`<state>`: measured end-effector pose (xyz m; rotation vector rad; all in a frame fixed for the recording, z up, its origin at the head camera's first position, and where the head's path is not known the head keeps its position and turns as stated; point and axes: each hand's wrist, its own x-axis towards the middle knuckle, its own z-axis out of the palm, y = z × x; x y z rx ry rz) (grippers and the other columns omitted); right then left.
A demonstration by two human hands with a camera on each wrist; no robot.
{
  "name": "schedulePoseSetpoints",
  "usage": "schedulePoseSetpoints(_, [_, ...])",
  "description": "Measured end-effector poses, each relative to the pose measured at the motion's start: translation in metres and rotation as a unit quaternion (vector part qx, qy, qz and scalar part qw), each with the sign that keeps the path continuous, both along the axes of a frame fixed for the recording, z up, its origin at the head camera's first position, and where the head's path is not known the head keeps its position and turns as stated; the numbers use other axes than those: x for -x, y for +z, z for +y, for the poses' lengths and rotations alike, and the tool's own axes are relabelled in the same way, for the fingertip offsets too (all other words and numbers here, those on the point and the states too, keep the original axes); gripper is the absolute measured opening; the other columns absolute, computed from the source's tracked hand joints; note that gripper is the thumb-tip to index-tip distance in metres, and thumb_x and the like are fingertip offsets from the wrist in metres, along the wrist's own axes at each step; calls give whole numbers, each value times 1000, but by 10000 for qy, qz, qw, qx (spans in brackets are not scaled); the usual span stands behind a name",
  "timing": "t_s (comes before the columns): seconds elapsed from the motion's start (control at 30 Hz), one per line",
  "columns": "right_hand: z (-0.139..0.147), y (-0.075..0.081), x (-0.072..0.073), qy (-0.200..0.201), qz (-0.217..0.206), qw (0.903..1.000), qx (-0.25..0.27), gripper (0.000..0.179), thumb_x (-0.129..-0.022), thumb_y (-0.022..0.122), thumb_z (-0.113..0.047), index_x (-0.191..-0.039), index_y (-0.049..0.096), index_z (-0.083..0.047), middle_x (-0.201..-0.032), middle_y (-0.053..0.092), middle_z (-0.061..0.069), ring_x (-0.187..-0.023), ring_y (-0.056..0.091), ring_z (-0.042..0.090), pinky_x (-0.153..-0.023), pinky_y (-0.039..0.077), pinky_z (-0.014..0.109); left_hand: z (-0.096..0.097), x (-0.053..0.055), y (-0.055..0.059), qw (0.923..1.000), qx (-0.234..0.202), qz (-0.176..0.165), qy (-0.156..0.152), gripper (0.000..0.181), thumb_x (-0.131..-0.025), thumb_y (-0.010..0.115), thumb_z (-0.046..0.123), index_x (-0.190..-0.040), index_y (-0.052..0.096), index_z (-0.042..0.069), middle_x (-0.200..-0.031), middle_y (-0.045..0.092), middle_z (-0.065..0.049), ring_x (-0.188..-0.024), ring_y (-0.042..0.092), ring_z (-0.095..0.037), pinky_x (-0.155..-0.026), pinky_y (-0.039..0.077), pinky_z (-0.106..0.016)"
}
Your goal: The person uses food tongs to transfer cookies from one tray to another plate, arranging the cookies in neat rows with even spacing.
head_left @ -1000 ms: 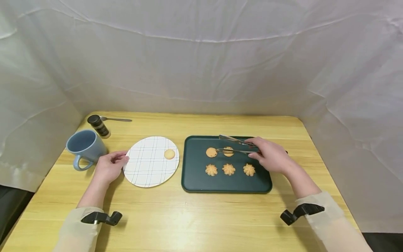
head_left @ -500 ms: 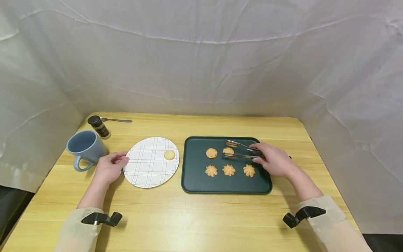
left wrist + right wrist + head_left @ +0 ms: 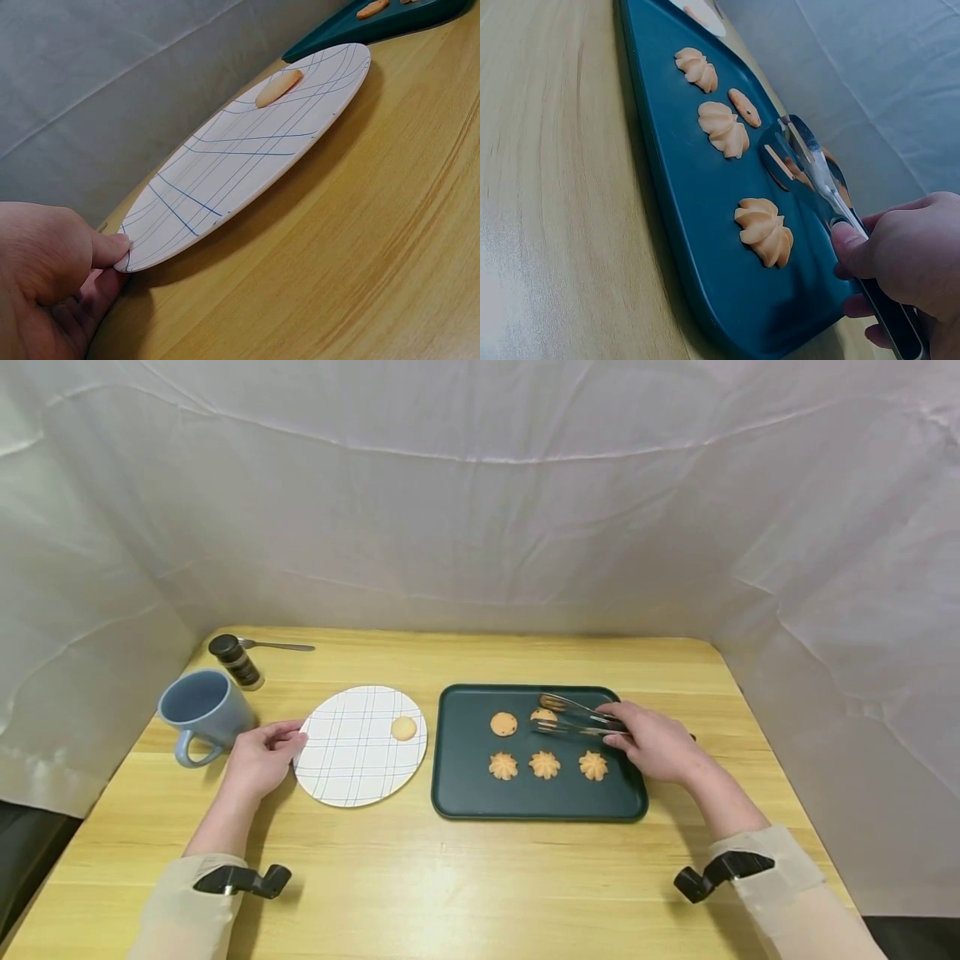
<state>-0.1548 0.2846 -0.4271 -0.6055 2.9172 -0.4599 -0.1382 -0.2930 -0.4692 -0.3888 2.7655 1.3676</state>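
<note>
My left hand (image 3: 258,758) pinches the left rim of a white plate (image 3: 225,172) with blue lines, thumb on top in the left wrist view. One round cookie (image 3: 403,728) lies on the plate's right part. Metal tongs (image 3: 821,180) are in my right hand (image 3: 656,743), their arms spread apart, one on either side of a round cookie (image 3: 543,716) on the dark green tray (image 3: 517,802). The tongs partly hide that cookie. To its left is another round cookie (image 3: 504,724) with dark specks. A front row holds flower-shaped cookies (image 3: 544,765).
A blue mug (image 3: 206,710) stands just behind my left hand. Beyond it are a black-capped shaker (image 3: 236,662) and a fork (image 3: 277,646). White cloth (image 3: 480,527) walls the wooden table (image 3: 442,885) at the back and sides.
My right hand has drawn the tongs rightward and slightly toward me, from beside the left round cookie to around the right one. Over the last half second they barely shift; my left hand stays put.
</note>
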Motion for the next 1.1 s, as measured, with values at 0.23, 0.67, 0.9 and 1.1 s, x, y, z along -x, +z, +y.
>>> schedulePoseSetpoints(0.23, [0,-1,1,-12,73,10000,-2,44,-105,69,-18,-146,59,-6,-137,65,20,-121,64,43,-94,51,63,0,0,-2,10000,47,61,14,40,-107,65,23,-138,67,-3,-122,69,-21,-104,61,-25,-75,46,-17])
schedulePoseSetpoints(0.67, [2,-3,1,-59,123,9999,68,41,-104,70,-19,-144,61,-10,-136,66,18,-120,64,42,-90,51,64,1,0,-1,10000,-1,-65,61,42,-107,65,26,-139,66,0,-124,68,-21,-107,60,-26,-77,46,-20])
schedulePoseSetpoints(0.9, [2,1,1,-62,174,9997,165,42,-105,68,-18,-145,60,-9,-139,64,20,-123,63,44,-93,50,64,1,0,-1,10000,8,-53,59,42,-107,65,26,-139,66,-1,-124,68,-21,-107,60,-26,-77,46,-20])
schedulePoseSetpoints(1.1, [-1,7,2,-36,256,9994,222,43,-105,68,-19,-146,59,-9,-140,64,20,-123,63,42,-93,50,64,0,0,-1,10000,-15,-34,51,42,-107,65,26,-139,66,-1,-124,68,-21,-106,59,-26,-77,46,-19])
